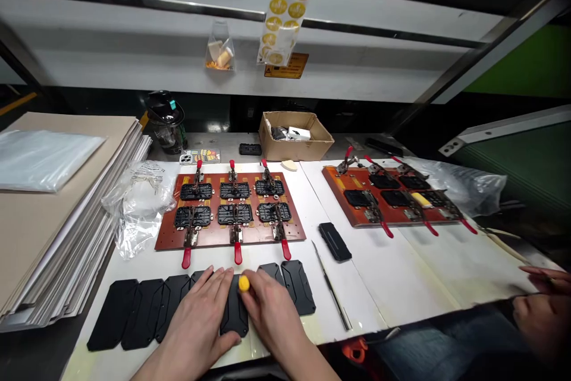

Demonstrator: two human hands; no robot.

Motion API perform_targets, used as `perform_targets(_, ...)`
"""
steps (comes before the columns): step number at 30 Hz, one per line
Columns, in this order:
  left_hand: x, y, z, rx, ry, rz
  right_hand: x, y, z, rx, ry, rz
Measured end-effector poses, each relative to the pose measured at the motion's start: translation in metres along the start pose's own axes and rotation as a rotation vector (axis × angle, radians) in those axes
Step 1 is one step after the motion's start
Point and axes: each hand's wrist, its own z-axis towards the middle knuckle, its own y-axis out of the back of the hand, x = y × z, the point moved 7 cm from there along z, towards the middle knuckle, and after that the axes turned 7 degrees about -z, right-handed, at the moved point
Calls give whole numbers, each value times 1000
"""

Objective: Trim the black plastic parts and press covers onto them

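Note:
A row of flat black plastic panels lies on the white table covering. My left hand (pixel 195 317) is stretched out flat over the middle of the row, fingers extended, partly hiding the panels beneath. Beside it is a black panel (pixel 234 311) between my two hands. My right hand (pixel 273 305) pinches a small yellow piece (pixel 244 283) over that panel's upper right edge; its exact kind cannot be told. Further left are more bare panels, such as the end panel (pixel 113 314). To the right of my right hand, another panel (pixel 298 287) lies flat.
Ahead stands a red-brown clamping board (pixel 229 238) with red-handled clamps and black parts. A second board (pixel 357 214) is at right. Tweezers (pixel 331 289) and a black part (pixel 335 242) lie right. Cardboard sheets (pixel 84 214) are stacked left. A co-worker's hand (pixel 546 277) shows far right.

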Motion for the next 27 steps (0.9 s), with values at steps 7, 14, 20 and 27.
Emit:
perform_targets(7,-1,4,-2,-18,-7,-11,-17,20,-9,-307,-8,-69)
perform_targets(14,-1,3,-3,-3,-25,24,-15,-10,-36,-121,-18,134)
perform_targets(20,-3,4,-2,-15,-51,58,-8,-17,-44,8,-89,89)
perform_targets(27,-7,9,-1,-26,-65,81,-7,-9,-32,-97,-85,82)
